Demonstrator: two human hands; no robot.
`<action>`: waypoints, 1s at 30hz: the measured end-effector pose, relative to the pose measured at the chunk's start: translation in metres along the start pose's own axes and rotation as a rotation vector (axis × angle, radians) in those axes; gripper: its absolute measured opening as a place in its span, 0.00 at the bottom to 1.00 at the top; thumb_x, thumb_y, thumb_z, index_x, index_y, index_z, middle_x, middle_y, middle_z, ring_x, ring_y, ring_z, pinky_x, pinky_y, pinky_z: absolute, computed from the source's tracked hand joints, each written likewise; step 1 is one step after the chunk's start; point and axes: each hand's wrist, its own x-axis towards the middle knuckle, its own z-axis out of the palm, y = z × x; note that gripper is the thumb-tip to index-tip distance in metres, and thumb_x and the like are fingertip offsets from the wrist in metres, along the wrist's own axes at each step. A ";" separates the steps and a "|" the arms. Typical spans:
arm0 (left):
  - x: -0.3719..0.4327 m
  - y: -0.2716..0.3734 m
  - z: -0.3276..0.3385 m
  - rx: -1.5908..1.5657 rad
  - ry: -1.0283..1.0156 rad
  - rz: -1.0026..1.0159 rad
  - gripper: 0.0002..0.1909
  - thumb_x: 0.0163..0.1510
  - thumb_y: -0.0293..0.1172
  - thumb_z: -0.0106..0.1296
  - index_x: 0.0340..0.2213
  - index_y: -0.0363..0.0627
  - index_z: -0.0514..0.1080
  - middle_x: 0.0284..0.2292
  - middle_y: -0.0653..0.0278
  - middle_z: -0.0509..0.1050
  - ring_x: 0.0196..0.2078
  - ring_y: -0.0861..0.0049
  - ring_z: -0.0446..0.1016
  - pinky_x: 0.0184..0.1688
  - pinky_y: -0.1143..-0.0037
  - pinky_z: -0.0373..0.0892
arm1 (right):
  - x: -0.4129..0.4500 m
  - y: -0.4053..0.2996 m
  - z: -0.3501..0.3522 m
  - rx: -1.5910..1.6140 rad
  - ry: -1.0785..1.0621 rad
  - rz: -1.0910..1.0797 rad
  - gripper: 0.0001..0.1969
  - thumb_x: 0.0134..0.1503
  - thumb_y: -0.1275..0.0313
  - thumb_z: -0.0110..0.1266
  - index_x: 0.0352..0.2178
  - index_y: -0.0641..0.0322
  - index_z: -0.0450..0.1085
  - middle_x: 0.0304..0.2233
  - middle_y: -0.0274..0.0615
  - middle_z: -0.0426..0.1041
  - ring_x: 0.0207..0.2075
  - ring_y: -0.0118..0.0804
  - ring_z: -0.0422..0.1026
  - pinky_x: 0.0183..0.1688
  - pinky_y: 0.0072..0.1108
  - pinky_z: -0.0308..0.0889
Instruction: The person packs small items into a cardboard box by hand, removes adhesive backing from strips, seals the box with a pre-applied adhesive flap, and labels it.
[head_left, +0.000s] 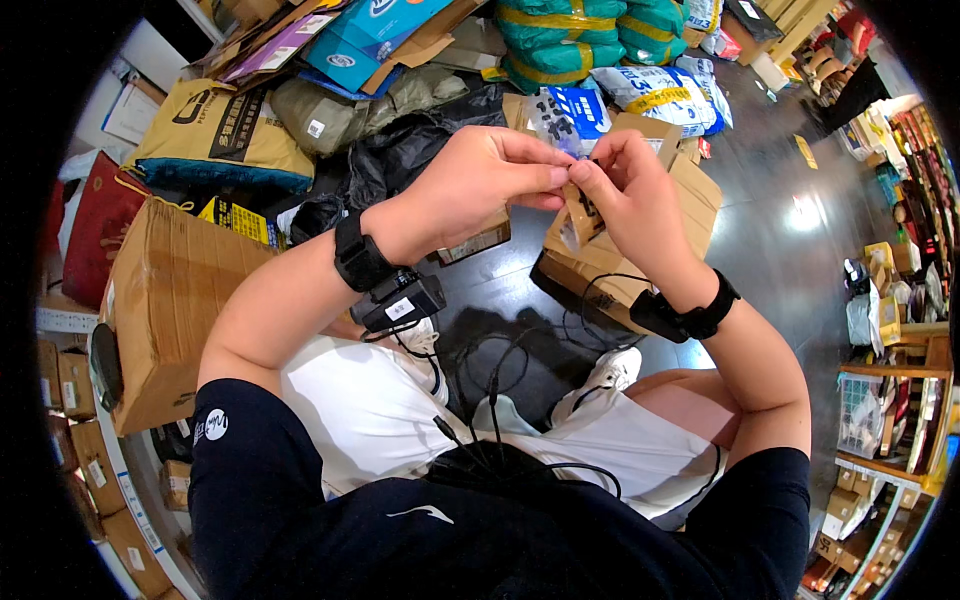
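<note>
My left hand (472, 176) and my right hand (641, 199) meet fingertip to fingertip in front of me. Between them they pinch the top of a small clear plastic bag (574, 234), which hangs down with something dark showing at it. The exact grip is partly hidden by my fingers and thumbs. Just beyond my fingertips lies a larger clear bag of small black parts (553, 124), beside a blue and white packet (589, 109). Underneath my right hand, a cardboard box (682, 214) rests on the dark floor.
Black plastic sheeting (382, 161), a yellow sack (221, 131) and green taped bundles (559, 30) lie ahead. A tall carton (184, 300) stands at my left. Cables (493, 390) hang between my knees. Loaded shelves (892, 375) line the right; another person (847, 45) is far off.
</note>
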 end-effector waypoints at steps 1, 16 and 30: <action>0.002 0.000 -0.001 0.020 0.015 0.027 0.10 0.54 0.25 0.53 0.38 0.31 0.73 0.35 0.59 0.76 0.35 0.79 0.75 0.40 0.80 0.74 | 0.003 0.006 0.007 0.188 0.073 -0.046 0.13 0.55 0.65 0.58 0.29 0.65 0.67 0.22 0.36 0.70 0.23 0.27 0.67 0.27 0.19 0.64; 0.005 -0.006 -0.003 0.143 0.042 0.129 0.11 0.55 0.28 0.54 0.38 0.34 0.72 0.34 0.63 0.75 0.36 0.82 0.74 0.39 0.80 0.73 | 0.003 0.015 0.001 0.318 -0.060 0.060 0.10 0.54 0.69 0.58 0.28 0.66 0.68 0.21 0.33 0.70 0.23 0.20 0.66 0.26 0.16 0.63; 0.011 -0.012 -0.012 0.075 0.242 0.178 0.08 0.56 0.30 0.52 0.34 0.38 0.72 0.33 0.65 0.75 0.33 0.82 0.73 0.37 0.79 0.71 | 0.002 0.008 0.008 0.496 -0.342 0.280 0.13 0.57 0.66 0.55 0.29 0.70 0.68 0.22 0.38 0.74 0.22 0.25 0.72 0.26 0.17 0.68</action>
